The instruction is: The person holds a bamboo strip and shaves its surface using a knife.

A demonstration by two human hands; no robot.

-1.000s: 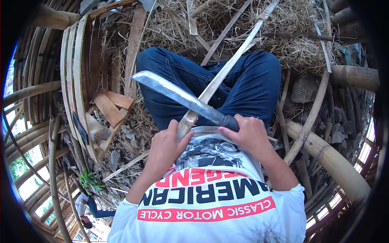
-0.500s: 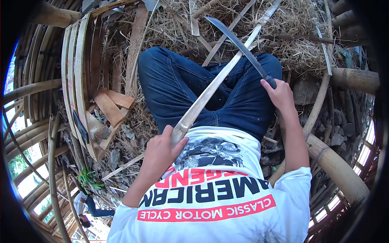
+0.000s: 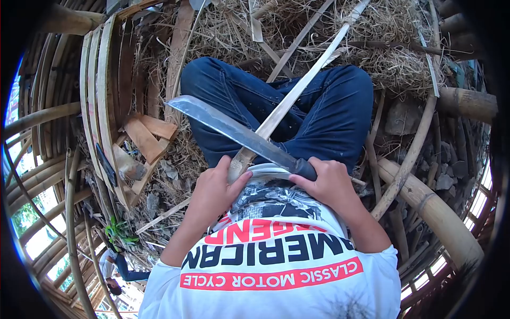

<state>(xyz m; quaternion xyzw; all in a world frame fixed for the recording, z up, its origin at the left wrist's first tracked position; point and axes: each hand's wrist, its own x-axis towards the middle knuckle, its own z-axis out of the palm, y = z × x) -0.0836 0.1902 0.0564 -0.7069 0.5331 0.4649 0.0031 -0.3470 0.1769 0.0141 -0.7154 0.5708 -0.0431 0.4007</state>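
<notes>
A long pale bamboo strip [image 3: 289,98] runs from my lap up past my knees to the dry fibres. My left hand [image 3: 217,183] is closed around its near end, close to my shirt. In my right hand [image 3: 320,181] is the dark handle of a large machete [image 3: 234,129]. The blade points to the upper left and lies across the strip just beyond my left hand, with its tip past my left knee. Where the edge meets the strip, I cannot tell how deep it sits.
Curved bamboo slats [image 3: 97,90] stand at the left, beside wood pieces [image 3: 142,139]. Dry fibres [image 3: 382,64] cover the ground ahead. A thick bamboo pole [image 3: 443,218] lies at the right. Another person [image 3: 118,268] is in the lower left background.
My right hand has come down and inward with the machete. Its blade has moved from the strip's far part to near my left hand. My left hand still holds the strip.
</notes>
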